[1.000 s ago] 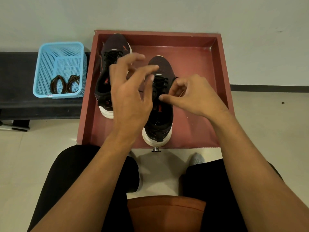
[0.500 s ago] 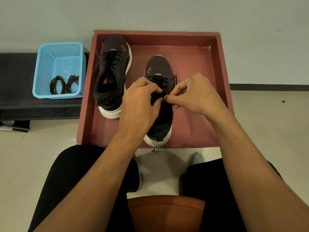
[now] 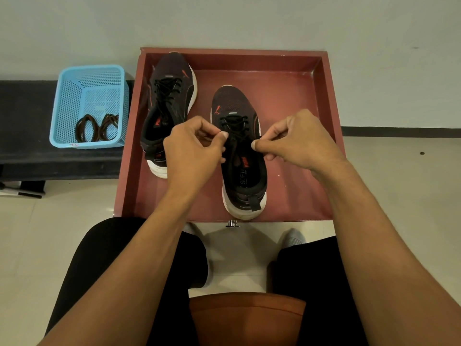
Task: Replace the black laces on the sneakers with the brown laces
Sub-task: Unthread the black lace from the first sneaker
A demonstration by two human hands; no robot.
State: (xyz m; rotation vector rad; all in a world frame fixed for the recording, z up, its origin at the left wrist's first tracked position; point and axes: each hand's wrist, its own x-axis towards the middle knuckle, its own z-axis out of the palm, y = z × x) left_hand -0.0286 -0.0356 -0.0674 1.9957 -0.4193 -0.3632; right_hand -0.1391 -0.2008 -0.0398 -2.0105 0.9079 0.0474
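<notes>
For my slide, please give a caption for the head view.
Left hand and right hand pinch the black lace of one sneaker.

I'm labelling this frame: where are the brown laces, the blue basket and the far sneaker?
brown laces (image 3: 104,128), head view, on the right coil.
basket (image 3: 66,107), head view, on its left wall.
far sneaker (image 3: 174,69), head view, on its toe.

One wide-angle view, worn on the seated person's head, faces forward and steeply down over the thighs (image 3: 104,270), close enough that the left hand (image 3: 192,148) and right hand (image 3: 301,143) sit mid-frame above the red tray (image 3: 287,96), pale wall (image 3: 224,21) topmost.
</notes>
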